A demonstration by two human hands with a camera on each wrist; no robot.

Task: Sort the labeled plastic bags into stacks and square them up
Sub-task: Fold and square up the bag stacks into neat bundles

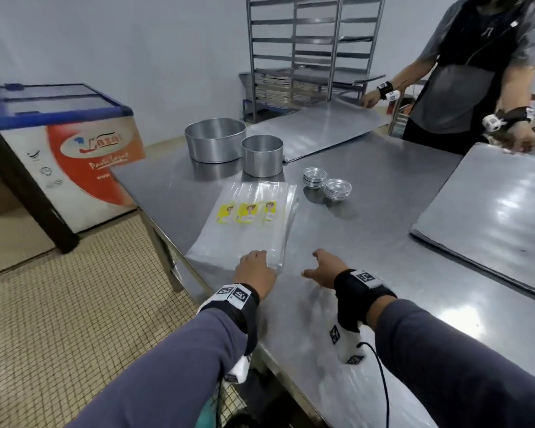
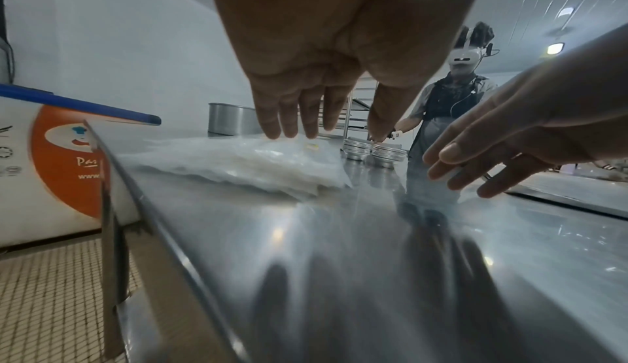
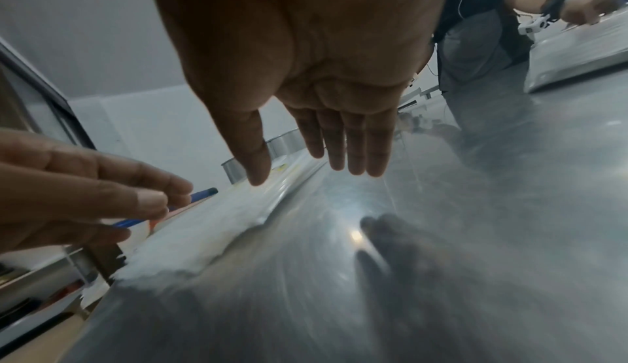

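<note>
Plastic bags [image 1: 254, 217] lie in a flat pile near the left edge of the steel desk [image 1: 368, 230], their yellow labels showing in a row of three across the middle. The labels sit side by side rather than one over another, which suggests the bags overlap in a fan and are not yet gathered into one true stack; the pile's right edge steps slightly, and its near edge looks ragged in the right wrist view.

At the near right corner of the pile rests the left hand [image 1: 254, 270], fingers [image 2: 289, 116] straight and close together, reaching over the plastic; whether they press it or just hover above cannot be told from the blurred wrist picture. Just beside the pile, to its right, the right hand [image 1: 322, 268] is over bare desk, its fingers [image 3: 353, 148] straight and a little apart, the thumb spread wide, holding nothing.

My reading is that the work is in its early or middle part: the bags are collected in one place, yet sorting into separate stacks and squaring the edges are left to do. Only one pile is visible, so no finished stack can be pointed out.

Farther on the desk stand two round metal tins [image 1: 238, 145], two small stacks of little metal dishes [image 1: 326, 183] and large flat trays [image 1: 488, 217]. A second person [image 1: 476, 72] stands at the far right side, handling the trays.
</note>
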